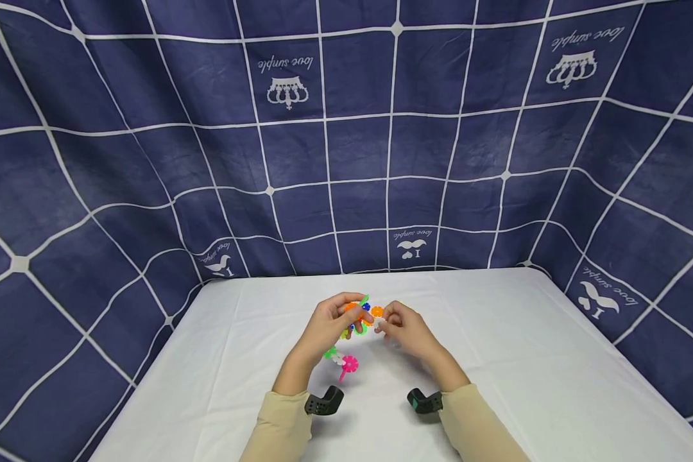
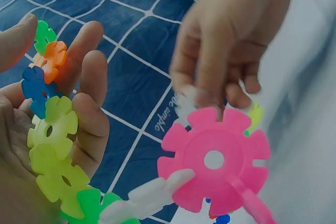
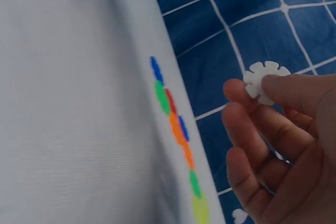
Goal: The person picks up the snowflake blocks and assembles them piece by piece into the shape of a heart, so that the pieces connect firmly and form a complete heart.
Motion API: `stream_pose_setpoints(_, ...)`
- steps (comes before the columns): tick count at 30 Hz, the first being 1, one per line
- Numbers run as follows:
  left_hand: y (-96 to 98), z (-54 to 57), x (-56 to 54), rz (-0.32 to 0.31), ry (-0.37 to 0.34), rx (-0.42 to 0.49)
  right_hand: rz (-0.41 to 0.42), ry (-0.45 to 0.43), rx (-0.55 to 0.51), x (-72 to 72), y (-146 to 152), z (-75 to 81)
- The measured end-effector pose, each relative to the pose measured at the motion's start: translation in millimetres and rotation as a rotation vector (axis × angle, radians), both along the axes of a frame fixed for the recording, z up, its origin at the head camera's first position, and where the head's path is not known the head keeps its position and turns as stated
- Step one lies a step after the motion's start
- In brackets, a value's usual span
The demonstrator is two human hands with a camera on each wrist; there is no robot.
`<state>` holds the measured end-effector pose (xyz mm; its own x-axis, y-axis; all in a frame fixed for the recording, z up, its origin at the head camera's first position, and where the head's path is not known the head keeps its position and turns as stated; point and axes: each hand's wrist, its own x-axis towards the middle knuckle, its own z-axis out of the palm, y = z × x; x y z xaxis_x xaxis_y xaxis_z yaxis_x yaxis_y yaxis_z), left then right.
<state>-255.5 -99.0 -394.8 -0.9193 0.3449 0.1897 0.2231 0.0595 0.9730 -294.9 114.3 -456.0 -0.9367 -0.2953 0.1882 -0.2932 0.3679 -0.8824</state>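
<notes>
Both sleeves (image 1: 280, 425) are plain beige. Each cuff (image 1: 291, 399) carries a black, angular wrist camera (image 1: 325, 402) — the right one with a teal patch (image 1: 413, 401).

The blue cloth (image 1: 358, 151) reads "love simple" and "I" (upside down, head view).

Left arm (image 1: 278, 417) and right arm (image 1: 479, 420) reach forward | left hand (image 1: 329, 319): fingers (image 2: 94, 81) bent | right hand (image 1: 407, 327): thumb (image 3: 299, 92) and finger (image 3: 240, 93) pinch | both close together
</notes>
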Motion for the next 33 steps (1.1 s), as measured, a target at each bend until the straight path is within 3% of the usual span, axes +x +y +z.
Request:
stream_pose_setpoints(5,-0.8,0.7,1.3,-0.011,-0.001,0.028,-0.06,0.037,-0.04,5.0,4.8,19.3)
stream_pose_setpoints(10,-0.9,1.5,2.7,-0.061,-0.011,0.078,-0.096,0.084,-0.079,9.6,8.0,34.1)
stream_pose_setpoints(19,-1.9,1.8,3.8,-0.121,-0.056,0.108,-0.077,0.209,-0.11,23.5,8.0,58.4)
stream_pose_setpoints(28,1.1,1.1,2.8,-0.066,-0.052,0.028,-0.004,0.246,-0.162,34.3,6.0,71.2)
stream_pose_setpoints(33,3.2,0.9,3.1,-0.028,-0.033,-0.004,0.009,0.271,-0.137,36.8,3.5,72.9)
